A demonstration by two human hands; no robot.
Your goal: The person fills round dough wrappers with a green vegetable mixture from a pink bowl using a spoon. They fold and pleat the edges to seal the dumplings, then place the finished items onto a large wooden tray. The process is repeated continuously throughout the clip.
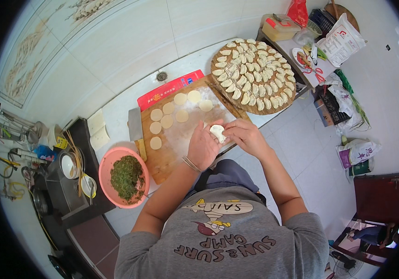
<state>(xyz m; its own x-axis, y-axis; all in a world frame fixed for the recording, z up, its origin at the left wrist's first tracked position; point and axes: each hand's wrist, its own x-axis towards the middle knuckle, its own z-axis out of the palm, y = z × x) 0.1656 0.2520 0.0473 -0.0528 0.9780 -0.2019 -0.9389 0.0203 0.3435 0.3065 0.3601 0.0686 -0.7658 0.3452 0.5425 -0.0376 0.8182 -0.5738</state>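
A white, folded dumpling point(217, 133) is held between my two hands above the near edge of the wooden board point(171, 163). My left hand point(204, 145), with bangles on its wrist, cups the dumpling from the left, palm up. From the right, the fingers of my right hand point(247, 136) pinch its edge. Whether the seam is fully closed is too small to tell. Several round dough wrappers point(181, 116) lie on the floured board beyond my hands. To the left stands a pink bowl point(106, 186) of chopped green filling point(127, 179).
Rows of dumplings cover a round tray point(260, 110) at the back right. A cleaver point(135, 124) lies along the board's left edge, beside a red box point(170, 88). Further left are the sink point(64, 197) and stacked bowls. Scissors point(319, 74) and bags occupy the right-hand side table.
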